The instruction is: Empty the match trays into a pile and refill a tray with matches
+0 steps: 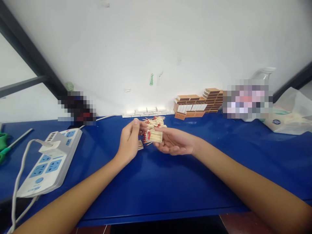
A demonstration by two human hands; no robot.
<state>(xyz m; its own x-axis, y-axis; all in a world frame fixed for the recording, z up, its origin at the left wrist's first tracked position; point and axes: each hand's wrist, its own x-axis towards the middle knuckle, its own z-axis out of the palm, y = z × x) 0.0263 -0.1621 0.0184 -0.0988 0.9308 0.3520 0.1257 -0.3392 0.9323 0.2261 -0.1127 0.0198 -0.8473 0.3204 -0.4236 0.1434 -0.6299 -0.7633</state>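
A small white tray of red-headed matches (155,136) is held up over the blue table, its open side facing me. My right hand (174,141) is closed round the tray's right end, palm turned up. Close to the tray's left side is my left hand (129,138), its thumb and fingers bent together; what they hold, if anything, is too small to make out. Behind the hands lies a loose pile of matches (156,122). Another small box (140,145) sits on the table, partly hidden by my left hand.
White boxes (143,112) and stacked brown matchboxes (190,105) line the wall. A power strip (51,165) with a white cable and green scissors (3,148) lie left. At right is a plastic packet (285,120).
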